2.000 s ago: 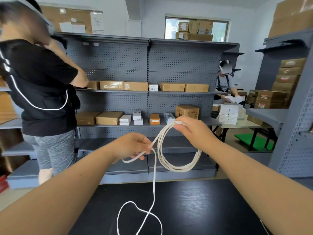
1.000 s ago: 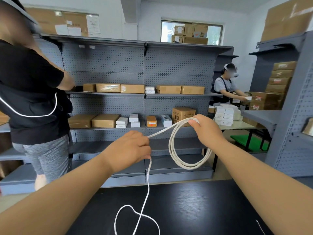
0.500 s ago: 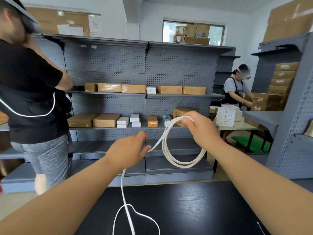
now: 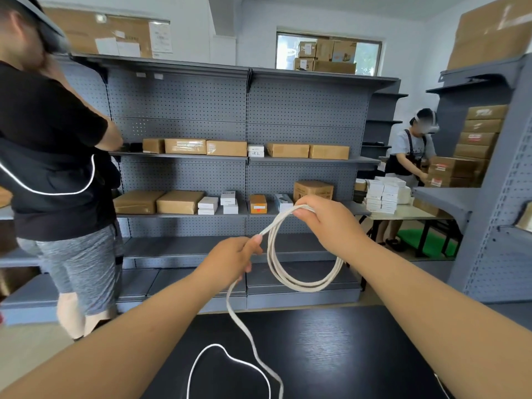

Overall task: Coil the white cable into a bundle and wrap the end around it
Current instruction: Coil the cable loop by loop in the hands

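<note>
The white cable (image 4: pixel 302 285) hangs in several round loops from my right hand (image 4: pixel 325 223), which grips the top of the coil in mid-air above the table. My left hand (image 4: pixel 233 260) is just left of the coil and pinches the free strand between thumb and fingers. From that hand the strand drops down to the black table (image 4: pixel 331 355), where it lies in a loose loop at the near edge.
A person in a black shirt (image 4: pixel 49 156) stands close at the left. Grey pegboard shelves (image 4: pixel 247 159) with cardboard boxes face me beyond the table. Another person (image 4: pixel 411 156) works at a table of white boxes at the right.
My left hand has closed on the free strand and come nearer the coil. The strand between the two hands is shorter. The slack on the table has shifted right.
</note>
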The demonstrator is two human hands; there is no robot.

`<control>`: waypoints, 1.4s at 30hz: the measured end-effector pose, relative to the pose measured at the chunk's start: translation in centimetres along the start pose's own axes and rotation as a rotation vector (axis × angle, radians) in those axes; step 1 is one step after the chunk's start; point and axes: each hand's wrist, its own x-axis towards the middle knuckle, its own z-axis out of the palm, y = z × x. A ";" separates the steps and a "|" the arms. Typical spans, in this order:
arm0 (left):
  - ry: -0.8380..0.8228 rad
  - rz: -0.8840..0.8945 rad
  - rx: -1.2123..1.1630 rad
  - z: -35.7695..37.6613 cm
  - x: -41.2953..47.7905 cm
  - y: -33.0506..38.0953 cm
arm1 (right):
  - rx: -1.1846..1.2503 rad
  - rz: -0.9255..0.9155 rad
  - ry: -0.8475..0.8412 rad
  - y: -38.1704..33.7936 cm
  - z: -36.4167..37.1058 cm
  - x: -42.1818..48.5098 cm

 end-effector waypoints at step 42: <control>0.231 0.030 -0.680 3.5 -0.3 1.7 | 0.432 0.119 0.369 -0.6 1.8 0.1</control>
